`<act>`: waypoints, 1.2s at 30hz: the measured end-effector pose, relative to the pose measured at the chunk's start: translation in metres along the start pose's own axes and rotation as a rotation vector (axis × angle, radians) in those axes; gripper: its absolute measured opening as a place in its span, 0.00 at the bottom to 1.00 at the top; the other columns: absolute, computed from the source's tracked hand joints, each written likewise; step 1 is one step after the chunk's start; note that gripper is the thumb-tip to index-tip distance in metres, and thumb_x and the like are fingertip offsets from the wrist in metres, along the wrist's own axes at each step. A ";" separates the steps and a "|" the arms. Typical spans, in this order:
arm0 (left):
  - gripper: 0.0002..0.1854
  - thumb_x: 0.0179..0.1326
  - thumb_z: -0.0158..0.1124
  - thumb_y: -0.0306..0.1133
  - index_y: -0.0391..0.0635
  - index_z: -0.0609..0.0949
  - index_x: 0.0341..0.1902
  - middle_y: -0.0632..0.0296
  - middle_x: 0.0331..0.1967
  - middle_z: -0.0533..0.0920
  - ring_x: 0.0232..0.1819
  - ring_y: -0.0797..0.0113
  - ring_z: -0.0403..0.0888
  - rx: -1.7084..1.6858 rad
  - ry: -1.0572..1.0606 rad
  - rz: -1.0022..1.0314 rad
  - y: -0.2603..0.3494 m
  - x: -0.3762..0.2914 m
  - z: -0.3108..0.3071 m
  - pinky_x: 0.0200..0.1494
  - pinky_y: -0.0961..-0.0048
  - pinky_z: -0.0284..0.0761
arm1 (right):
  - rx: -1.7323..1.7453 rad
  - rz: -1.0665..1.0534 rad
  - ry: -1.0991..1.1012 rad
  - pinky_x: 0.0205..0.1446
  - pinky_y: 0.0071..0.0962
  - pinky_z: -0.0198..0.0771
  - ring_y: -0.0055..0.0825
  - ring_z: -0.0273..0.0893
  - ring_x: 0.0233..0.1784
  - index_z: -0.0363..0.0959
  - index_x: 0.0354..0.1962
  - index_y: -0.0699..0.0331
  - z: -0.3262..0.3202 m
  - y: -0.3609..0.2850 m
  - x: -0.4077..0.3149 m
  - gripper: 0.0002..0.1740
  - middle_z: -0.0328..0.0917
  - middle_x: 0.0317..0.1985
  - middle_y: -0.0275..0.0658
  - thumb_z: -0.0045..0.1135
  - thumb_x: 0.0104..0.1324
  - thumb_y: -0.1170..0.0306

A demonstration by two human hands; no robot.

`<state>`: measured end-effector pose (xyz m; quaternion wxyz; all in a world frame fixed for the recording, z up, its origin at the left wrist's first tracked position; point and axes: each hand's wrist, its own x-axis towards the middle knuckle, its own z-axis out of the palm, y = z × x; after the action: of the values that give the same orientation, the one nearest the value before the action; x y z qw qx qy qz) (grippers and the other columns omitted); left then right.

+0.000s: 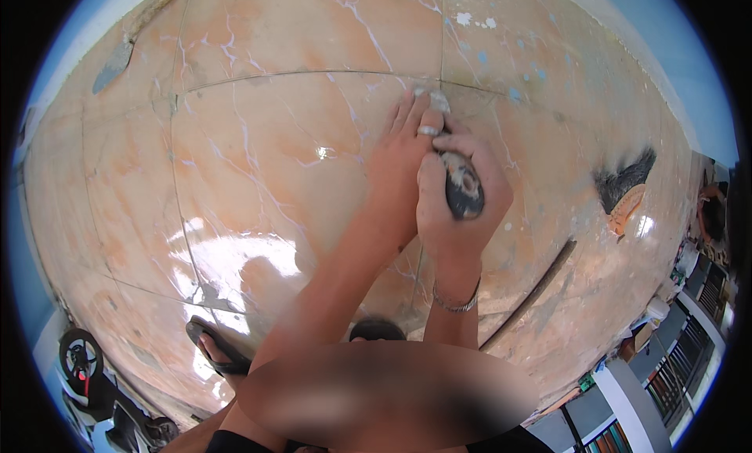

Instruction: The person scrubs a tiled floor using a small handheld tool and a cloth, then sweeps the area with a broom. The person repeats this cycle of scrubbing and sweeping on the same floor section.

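Note:
Just right of centre, my right hand (470,189) is closed around a dark, worn handle (464,189), whose butt end faces up. Whatever the handle belongs to is hidden under my hands. My left hand (408,130), with a pale ring or band on a finger, lies against my right one. Its fingers reach over a whitish, wet-looking patch or piece (436,100) on the tiled floor (294,130); whether it holds anything cannot be seen.
A brush with dark bristles (628,186) lies at the right, a thin stick (534,291) below it. At the upper left rests a knife-like blade with a worn handle (114,65). A motorcycle (106,388) stands lower left. Another person (712,209) is at the far right.

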<state>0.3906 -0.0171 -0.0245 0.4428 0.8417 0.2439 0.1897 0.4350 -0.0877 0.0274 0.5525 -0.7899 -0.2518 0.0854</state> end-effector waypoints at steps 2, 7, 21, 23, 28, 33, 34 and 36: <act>0.23 0.66 0.64 0.32 0.39 0.76 0.63 0.37 0.74 0.74 0.81 0.30 0.63 -0.009 0.005 -0.037 -0.005 -0.003 -0.003 0.82 0.46 0.64 | -0.010 -0.142 0.009 0.55 0.29 0.80 0.29 0.87 0.48 0.80 0.41 0.73 0.004 0.000 -0.004 0.08 0.89 0.52 0.56 0.62 0.63 0.81; 0.20 0.66 0.64 0.33 0.39 0.78 0.60 0.38 0.74 0.75 0.80 0.30 0.66 -0.018 -0.016 0.002 -0.013 -0.007 -0.009 0.80 0.47 0.67 | 0.064 0.026 -0.003 0.56 0.28 0.80 0.27 0.86 0.49 0.80 0.41 0.75 0.010 0.001 -0.007 0.09 0.89 0.52 0.58 0.62 0.63 0.81; 0.26 0.70 0.64 0.35 0.38 0.77 0.68 0.41 0.77 0.74 0.83 0.37 0.64 0.058 -0.079 -0.066 -0.025 0.003 -0.016 0.81 0.50 0.67 | -0.008 -0.175 0.023 0.48 0.26 0.80 0.23 0.84 0.42 0.79 0.40 0.72 0.023 0.001 0.001 0.08 0.90 0.50 0.54 0.64 0.64 0.79; 0.26 0.70 0.64 0.35 0.39 0.77 0.69 0.43 0.77 0.74 0.83 0.37 0.65 0.000 0.015 0.023 -0.027 0.004 -0.017 0.80 0.51 0.69 | 0.005 -0.023 -0.023 0.47 0.25 0.80 0.22 0.84 0.40 0.79 0.41 0.72 0.024 -0.003 0.001 0.08 0.90 0.50 0.52 0.65 0.64 0.79; 0.27 0.70 0.65 0.33 0.39 0.77 0.71 0.43 0.77 0.74 0.81 0.37 0.67 0.013 -0.091 -0.124 -0.027 0.004 -0.021 0.78 0.52 0.71 | -0.035 -0.040 -0.015 0.55 0.44 0.83 0.56 0.88 0.53 0.77 0.36 0.65 0.028 -0.009 0.000 0.08 0.86 0.41 0.51 0.67 0.61 0.74; 0.21 0.69 0.65 0.33 0.40 0.78 0.64 0.44 0.76 0.75 0.81 0.35 0.66 -0.097 -0.016 -0.040 -0.027 0.002 -0.025 0.78 0.50 0.72 | 0.073 0.143 -0.052 0.56 0.44 0.82 0.58 0.87 0.54 0.78 0.39 0.64 0.032 -0.009 -0.004 0.09 0.87 0.47 0.57 0.68 0.62 0.74; 0.19 0.69 0.65 0.34 0.39 0.79 0.60 0.43 0.75 0.76 0.81 0.34 0.66 -0.143 0.038 0.022 -0.027 0.001 -0.025 0.78 0.49 0.72 | 0.015 0.060 -0.037 0.51 0.39 0.82 0.50 0.87 0.48 0.79 0.39 0.66 0.033 -0.009 -0.005 0.08 0.88 0.46 0.55 0.67 0.62 0.75; 0.20 0.69 0.65 0.34 0.39 0.79 0.61 0.43 0.75 0.76 0.81 0.34 0.66 -0.103 -0.029 -0.110 -0.029 0.001 -0.027 0.77 0.48 0.73 | -0.038 -0.187 0.031 0.45 0.32 0.81 0.39 0.88 0.39 0.79 0.39 0.68 0.035 -0.009 -0.005 0.07 0.89 0.45 0.52 0.66 0.63 0.78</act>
<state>0.3697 0.0152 -0.0344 0.4985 0.8059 0.2732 0.1653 0.4136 -0.0584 0.0214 0.5467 -0.7747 -0.3175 0.0164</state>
